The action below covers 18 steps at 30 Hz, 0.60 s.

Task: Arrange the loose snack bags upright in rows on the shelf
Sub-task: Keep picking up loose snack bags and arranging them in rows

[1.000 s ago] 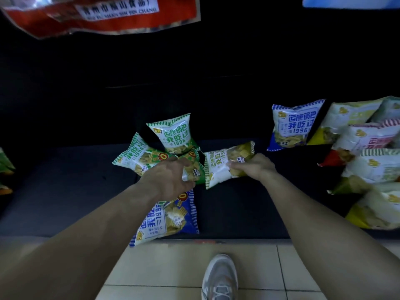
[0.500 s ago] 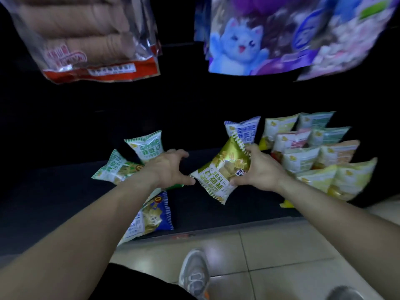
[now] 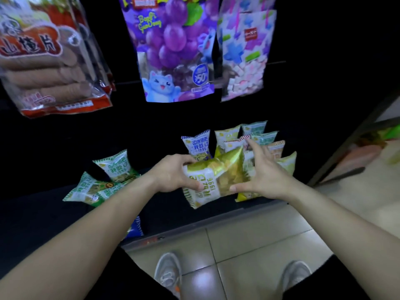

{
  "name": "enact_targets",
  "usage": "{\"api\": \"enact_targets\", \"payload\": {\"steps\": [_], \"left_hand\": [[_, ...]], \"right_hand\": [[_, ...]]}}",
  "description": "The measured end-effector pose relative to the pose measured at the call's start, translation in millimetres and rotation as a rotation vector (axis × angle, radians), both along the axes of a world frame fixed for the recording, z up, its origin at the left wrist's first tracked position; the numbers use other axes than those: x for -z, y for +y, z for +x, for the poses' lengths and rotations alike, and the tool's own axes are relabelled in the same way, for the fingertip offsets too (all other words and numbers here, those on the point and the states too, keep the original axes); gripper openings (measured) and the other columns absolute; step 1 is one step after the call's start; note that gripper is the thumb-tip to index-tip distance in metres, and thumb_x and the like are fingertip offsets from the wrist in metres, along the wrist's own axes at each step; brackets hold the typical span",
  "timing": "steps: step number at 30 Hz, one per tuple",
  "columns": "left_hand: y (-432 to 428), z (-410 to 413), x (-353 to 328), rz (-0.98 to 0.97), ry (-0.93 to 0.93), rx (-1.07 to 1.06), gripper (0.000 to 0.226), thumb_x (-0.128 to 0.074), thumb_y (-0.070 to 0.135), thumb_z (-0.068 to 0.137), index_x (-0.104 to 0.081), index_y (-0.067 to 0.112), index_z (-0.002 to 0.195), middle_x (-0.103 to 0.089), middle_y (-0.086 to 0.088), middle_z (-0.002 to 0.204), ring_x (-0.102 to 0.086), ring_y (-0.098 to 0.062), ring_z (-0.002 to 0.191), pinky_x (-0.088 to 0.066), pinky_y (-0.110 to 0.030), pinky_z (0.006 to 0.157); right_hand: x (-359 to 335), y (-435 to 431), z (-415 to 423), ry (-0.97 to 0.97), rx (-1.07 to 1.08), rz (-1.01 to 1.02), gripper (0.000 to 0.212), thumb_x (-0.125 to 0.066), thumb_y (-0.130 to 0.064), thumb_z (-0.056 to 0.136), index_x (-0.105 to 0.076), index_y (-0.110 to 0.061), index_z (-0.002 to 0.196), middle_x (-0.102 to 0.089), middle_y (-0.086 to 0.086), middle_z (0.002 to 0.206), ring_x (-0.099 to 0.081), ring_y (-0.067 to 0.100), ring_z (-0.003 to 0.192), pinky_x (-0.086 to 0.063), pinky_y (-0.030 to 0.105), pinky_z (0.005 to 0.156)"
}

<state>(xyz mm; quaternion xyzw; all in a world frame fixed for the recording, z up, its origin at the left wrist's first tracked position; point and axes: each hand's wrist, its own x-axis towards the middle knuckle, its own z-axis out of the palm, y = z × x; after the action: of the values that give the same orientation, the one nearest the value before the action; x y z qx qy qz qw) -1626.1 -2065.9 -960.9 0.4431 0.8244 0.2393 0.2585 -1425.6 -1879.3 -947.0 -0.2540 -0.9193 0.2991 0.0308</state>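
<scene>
A gold-and-white snack bag is held between both hands above the dark bottom shelf. My left hand grips its left end. My right hand grips its right side with the thumb underneath and the fingers spread. Just behind and to the right stand upright rows of snack bags, led by a blue-trimmed one. Loose green-trimmed bags lie in a heap on the shelf's left. A blue bag peeks from under my left forearm at the shelf's front edge.
Large bags hang above: red hawthorn slices, purple grape gummies and marshmallows. Tiled floor and my two shoes are below. A dark shelf post rises at the right.
The gold bag moved right, toward the upright rows. My left hand left the green heap and took hold of the bag's left end. The view tilted up and right.
</scene>
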Motion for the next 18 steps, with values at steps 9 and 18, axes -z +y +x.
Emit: {"api": "enact_targets", "payload": {"steps": [9,18], "left_hand": [[39,32,1,-0.264,0.523,0.23,0.076,-0.08,0.07,0.053,-0.057,0.041,0.119,-0.058,0.016,0.088,-0.053,-0.01,0.087,-0.041,-0.031,0.064],[58,28,8,0.022,0.086,0.061,0.082,-0.093,0.047,0.054,-0.051,0.04,0.124,-0.061,0.016,0.099,-0.062,-0.004,0.093,-0.054,-0.028,0.083]], "right_hand": [[20,-2,-6,-0.246,-0.267,0.302,0.11,-0.07,-0.074,0.067,-0.023,-0.027,0.155,-0.033,-0.003,0.156,-0.035,0.023,0.142,-0.035,0.05,0.112],[33,28,-9,-0.211,-0.178,0.049,0.087,-0.082,-0.059,0.069,-0.047,-0.026,0.142,-0.059,-0.004,0.133,-0.057,0.018,0.116,-0.05,0.039,0.095]]}}
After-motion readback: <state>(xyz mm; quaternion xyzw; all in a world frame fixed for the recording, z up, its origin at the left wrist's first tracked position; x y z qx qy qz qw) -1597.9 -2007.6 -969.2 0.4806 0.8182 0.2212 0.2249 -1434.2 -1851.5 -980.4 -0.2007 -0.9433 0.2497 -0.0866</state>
